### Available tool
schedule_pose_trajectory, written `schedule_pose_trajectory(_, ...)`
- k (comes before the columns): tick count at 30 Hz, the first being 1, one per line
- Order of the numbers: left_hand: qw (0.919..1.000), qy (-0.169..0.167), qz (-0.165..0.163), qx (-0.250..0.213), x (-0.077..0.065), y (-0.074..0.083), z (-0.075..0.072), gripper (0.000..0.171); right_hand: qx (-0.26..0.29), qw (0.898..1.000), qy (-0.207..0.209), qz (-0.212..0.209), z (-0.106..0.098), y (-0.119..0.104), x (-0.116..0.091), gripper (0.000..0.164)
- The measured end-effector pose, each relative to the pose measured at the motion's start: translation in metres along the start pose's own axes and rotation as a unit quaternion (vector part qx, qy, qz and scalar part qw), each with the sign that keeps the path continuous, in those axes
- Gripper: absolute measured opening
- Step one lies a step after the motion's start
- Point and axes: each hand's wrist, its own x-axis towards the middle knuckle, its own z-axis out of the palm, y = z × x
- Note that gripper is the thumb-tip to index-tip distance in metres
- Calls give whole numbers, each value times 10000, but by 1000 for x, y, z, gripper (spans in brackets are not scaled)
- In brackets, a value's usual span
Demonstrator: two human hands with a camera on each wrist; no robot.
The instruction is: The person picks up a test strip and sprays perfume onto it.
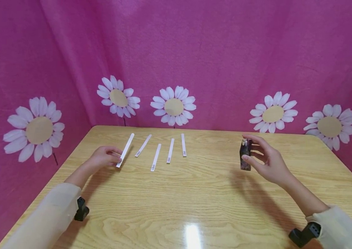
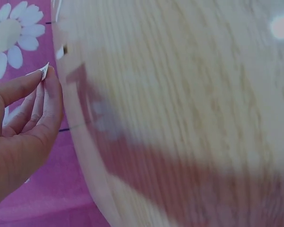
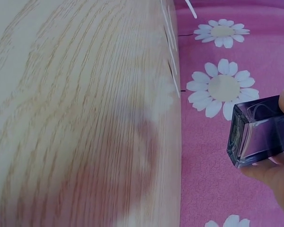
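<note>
My left hand (image 1: pixel 102 157) pinches a narrow white paper test strip (image 1: pixel 126 148) by its printed near end, above the left part of the table. In the left wrist view, thumb and fingertips meet at the small pale end of that paper strip (image 2: pixel 45 72). On the right, my right hand (image 1: pixel 272 165) grips a dark, clear-walled perfume bottle (image 1: pixel 245 159) upright over the tabletop, fingers around its upper part and thumb on its near side. The right wrist view shows the thick glass base of the bottle (image 3: pixel 262 133).
Several more white strips with small print on their near ends lie fanned out right of the left hand, among them a middle strip (image 1: pixel 155 157) and a right-hand strip (image 1: pixel 183 145). The wooden table (image 1: pixel 169 204) ends at a pink daisy-patterned curtain (image 1: pixel 213 69).
</note>
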Motion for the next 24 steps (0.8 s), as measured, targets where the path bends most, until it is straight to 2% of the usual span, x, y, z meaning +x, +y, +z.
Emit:
schedule_pose_trajectory(10, 9978, 200, -266, 567, 4, -9, -3, 40, -72, 10000, -62, 7, 0, 1, -1, 59)
schedule_pose_trajectory(17, 9963, 289, -165, 793, 6, -13, 0, 36, -54, 9998, -132, -112, 2, 1, -1, 60)
schedule_pose_trajectory(20, 9939, 389, -42, 1028, 5, -12, 2, 33, -102, 9997, -144, -170, 3, 1, -2, 60)
schedule_pose_trajectory(24, 9930, 481, 31, 1076, 6, -9, 4, 30, -162, 9995, -183, -185, 3, 1, -2, 60)
